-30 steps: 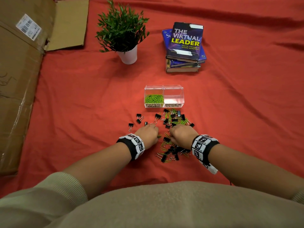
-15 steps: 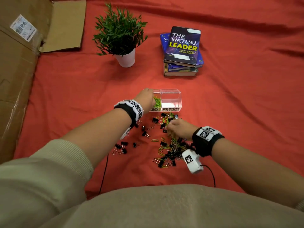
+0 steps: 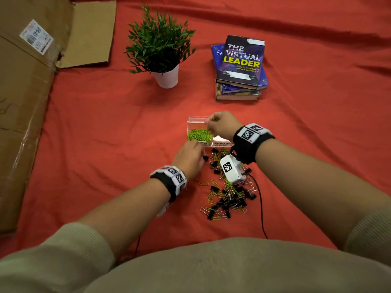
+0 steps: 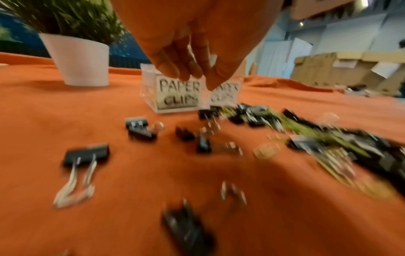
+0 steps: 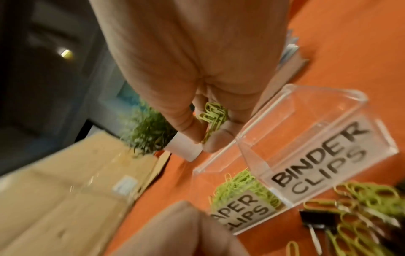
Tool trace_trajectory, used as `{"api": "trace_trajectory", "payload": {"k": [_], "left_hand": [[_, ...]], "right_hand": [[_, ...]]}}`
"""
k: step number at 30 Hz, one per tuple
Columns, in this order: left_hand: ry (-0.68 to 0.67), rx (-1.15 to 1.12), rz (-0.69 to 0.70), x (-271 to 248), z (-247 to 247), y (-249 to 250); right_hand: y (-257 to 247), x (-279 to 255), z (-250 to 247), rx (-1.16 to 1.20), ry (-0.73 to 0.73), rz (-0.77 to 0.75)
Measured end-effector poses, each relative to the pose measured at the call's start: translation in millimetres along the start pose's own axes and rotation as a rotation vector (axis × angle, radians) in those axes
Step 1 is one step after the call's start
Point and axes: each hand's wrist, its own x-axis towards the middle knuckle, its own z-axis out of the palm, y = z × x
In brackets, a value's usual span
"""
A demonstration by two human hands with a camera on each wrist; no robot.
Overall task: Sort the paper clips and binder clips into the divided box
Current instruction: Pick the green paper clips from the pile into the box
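Just below the right hand (image 5: 197, 83) pinching green paper clips (image 5: 213, 115) sits the divider of the divided box (image 5: 291, 121), so a loose release could drop some into the binder side, while the left hand (image 4: 192, 52), fingers loosely curled and holding nothing visible, hovers over the pile.

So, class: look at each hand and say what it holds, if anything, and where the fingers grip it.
The right hand pinches a small bunch of green paper clips at its fingertips, above the divided box. The left hand holds nothing visible.

L hand (image 4: 192, 52) above binder clips (image 4: 86, 154)

Potted plant (image 3: 160, 49) in white pot, stack of books (image 3: 240, 68), flattened cardboard (image 3: 27, 92), all on red cloth (image 3: 105, 127)
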Motion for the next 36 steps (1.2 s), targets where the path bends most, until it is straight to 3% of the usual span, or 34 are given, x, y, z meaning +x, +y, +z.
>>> {"api": "trace_trajectory", "payload": {"k": [3, 6, 12, 14, 17, 19, 29, 36], "left_hand": [[-0.177, 0.061, 0.091, -14.2, 18.4, -2.8], [-0.246, 0.114, 0.112, -17.6, 19.8, -5.7], [-0.201, 0.224, 0.091, -17.2, 11.3, -10.4], [-0.196, 0.203, 0.073, -12.9, 10.1, -7.0], [-0.204, 0.137, 0.022, 0.1, 14.3, 3.2], [-0.223, 0.126, -0.027, 7.0, 18.5, 10.5], [-0.233, 0.166, -0.074, 14.2, 23.6, 23.0], [-0.220, 0.173, -0.104, 5.3, 26.2, 17.9]], "right_hand": [[-2.0, 7.1, 14.3, -0.360, -0.020, -0.099], [0.8, 1.5, 20.9, -0.482, -0.108, -0.178], [25.2, -26.0, -8.1, -0.264, 0.077, -0.162], [47.1, -38.9, -19.0, -0.312, 0.038, -0.080], [86.8, -54.7, -25.3, -0.561, -0.061, -0.029], [107.5, -60.5, -24.8, -0.640, -0.032, -0.017], [135.0, -66.8, -7.3, -0.597, 0.032, 0.004], [134.2, -73.8, -5.2, -0.617, -0.015, -0.034]]}}
